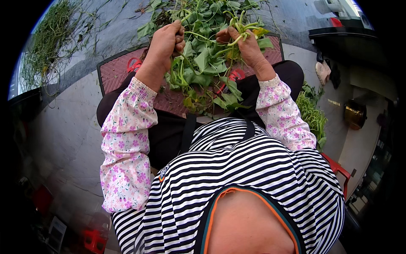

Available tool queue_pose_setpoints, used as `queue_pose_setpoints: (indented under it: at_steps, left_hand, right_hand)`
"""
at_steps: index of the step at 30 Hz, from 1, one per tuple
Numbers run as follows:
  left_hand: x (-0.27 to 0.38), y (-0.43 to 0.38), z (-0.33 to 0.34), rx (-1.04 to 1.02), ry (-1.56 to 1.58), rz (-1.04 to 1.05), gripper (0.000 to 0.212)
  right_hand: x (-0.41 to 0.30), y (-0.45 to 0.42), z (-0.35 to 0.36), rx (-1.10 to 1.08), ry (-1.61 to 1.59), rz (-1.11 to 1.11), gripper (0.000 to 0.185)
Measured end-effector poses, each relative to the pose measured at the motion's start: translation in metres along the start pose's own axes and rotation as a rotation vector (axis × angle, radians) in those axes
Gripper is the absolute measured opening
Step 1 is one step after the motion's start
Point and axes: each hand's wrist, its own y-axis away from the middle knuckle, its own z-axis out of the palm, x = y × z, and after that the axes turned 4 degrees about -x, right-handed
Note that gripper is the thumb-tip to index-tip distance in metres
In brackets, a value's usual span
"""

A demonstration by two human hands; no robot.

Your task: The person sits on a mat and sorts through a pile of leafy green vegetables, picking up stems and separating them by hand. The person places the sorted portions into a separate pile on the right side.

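Note:
My left hand (165,43) is closed around a green vine stem, which sticks out above and below the fist. My right hand (249,46) pinches a small bunch of pale green leaf stalks (241,28) between thumb and fingers, their ends fanning upward. Between and beyond both hands lies a heap of leafy vines (204,60) with broad, pointed green leaves and a few yellowed ones. The heap spreads over a reddish ribbed mat (117,68) with a dark border, between my red shoes. Leaves partly hide the right shoe (236,75).
A pile of thin, mostly bare stems (47,44) lies far left on the floor. Beside my right knee is a heap of green stalks (312,111). Red plastic seat parts (337,170) show behind my right elbow, and a red stool (95,239) stands lower left.

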Motion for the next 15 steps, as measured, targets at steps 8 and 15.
queue_pose_setpoints:
  at_steps: [8, 15]
  left_hand:
    - [-0.008, -0.015, -0.016, 0.226, -0.828, 0.554, 0.034]
    - [-0.010, -0.015, -0.015, 0.221, -1.016, 0.526, 0.032]
  right_hand:
    - [-0.011, 0.007, 0.096, -0.173, 0.039, 0.086, 0.016]
    - [-0.023, -0.020, 0.066, 0.022, 1.151, -0.509, 0.027]
